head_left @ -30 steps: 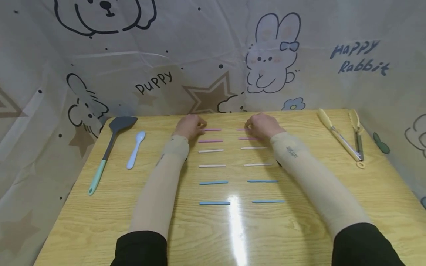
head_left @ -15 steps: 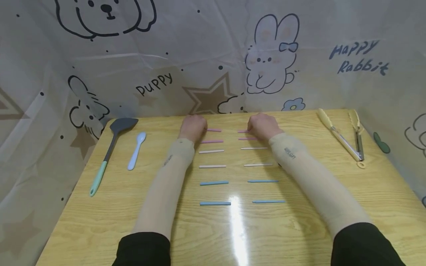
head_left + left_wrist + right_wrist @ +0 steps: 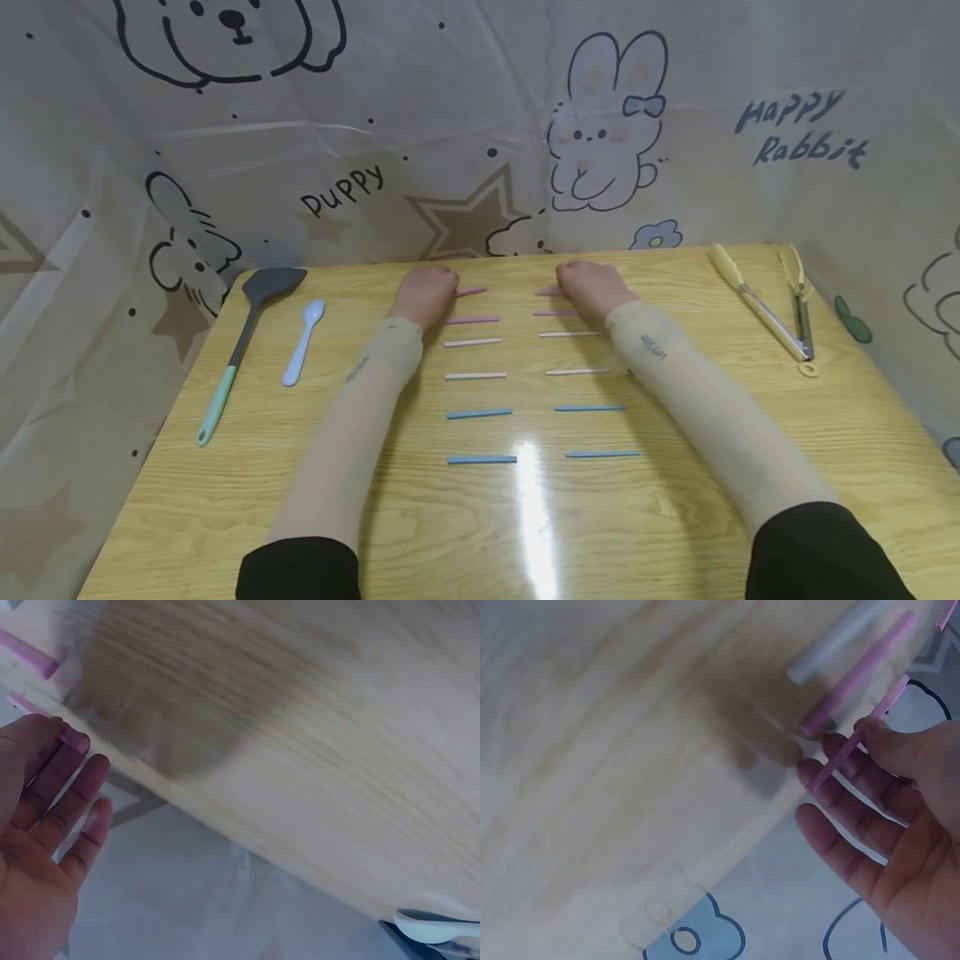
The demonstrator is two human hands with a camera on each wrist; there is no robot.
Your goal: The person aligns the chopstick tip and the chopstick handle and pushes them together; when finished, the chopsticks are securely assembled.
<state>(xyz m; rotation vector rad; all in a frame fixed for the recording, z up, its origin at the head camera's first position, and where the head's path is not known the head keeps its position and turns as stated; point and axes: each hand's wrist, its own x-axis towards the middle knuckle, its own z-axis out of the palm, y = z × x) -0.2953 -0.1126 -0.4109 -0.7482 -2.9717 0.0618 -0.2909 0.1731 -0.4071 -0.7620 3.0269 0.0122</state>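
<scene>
At the far edge of the table my left hand (image 3: 426, 296) pinches a thin pink stick (image 3: 472, 291) between thumb and forefinger; the stick's near end (image 3: 75, 739) shows at the fingertips in the left wrist view. Across from it, my right hand (image 3: 597, 290) holds another pink stick (image 3: 844, 759) between thumb and fingers. A second pink stick (image 3: 477, 320) lies just nearer than the left hand. Its counterpart, a pink stick (image 3: 859, 675), lies beside the right fingers. Toward me, two columns continue with white sticks (image 3: 474, 342) and blue sticks (image 3: 480, 413).
A spatula (image 3: 247, 342) with a green handle and a pale blue spoon (image 3: 303, 342) lie on the left. Tongs (image 3: 772, 317) lie spread at the right. A printed cloth (image 3: 450, 125) hangs behind the wooden table (image 3: 450, 533).
The left hand has closed on its pink stick, which now sits tilted and shifted slightly left. The right hand has stayed nearly in place, its pink stick slightly tilted.
</scene>
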